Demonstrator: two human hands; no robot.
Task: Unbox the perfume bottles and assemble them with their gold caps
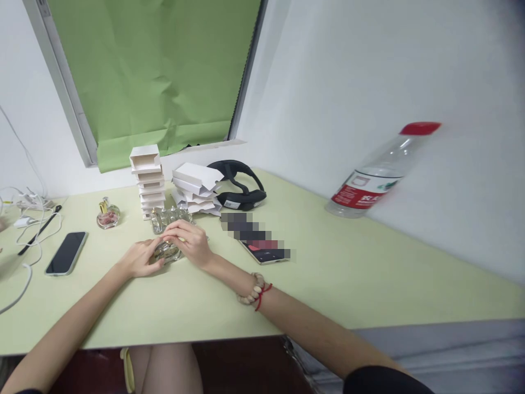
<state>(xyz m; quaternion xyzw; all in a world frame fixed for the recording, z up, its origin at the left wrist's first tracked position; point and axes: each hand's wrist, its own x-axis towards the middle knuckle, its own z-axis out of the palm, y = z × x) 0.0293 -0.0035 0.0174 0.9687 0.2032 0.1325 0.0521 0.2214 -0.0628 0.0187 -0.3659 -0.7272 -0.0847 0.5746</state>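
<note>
My left hand [141, 259] rests on the table at the near left side of some small clear glass bottles [168, 251], its thumb apart from the fingers and curved round them. My right hand [191, 242] arches over the same bottles from the right, with curled fingers that meet the left fingertips on top. Both hands partly hide these bottles. Just behind stands a row of more clear glass bottles [170, 216] with gold-coloured tops. Further left are two perfume bottles [108, 216], the nearer one with pink contents and a gold neck.
White open boxes [147, 180] stand stacked at the back, beside flattened white cartons [199, 186] and a black headset [241, 191]. A partly blurred-out phone [266, 253] lies right, another phone [66, 253] left near cables [39, 230]. A red-capped water bottle [369, 183] stands by the wall.
</note>
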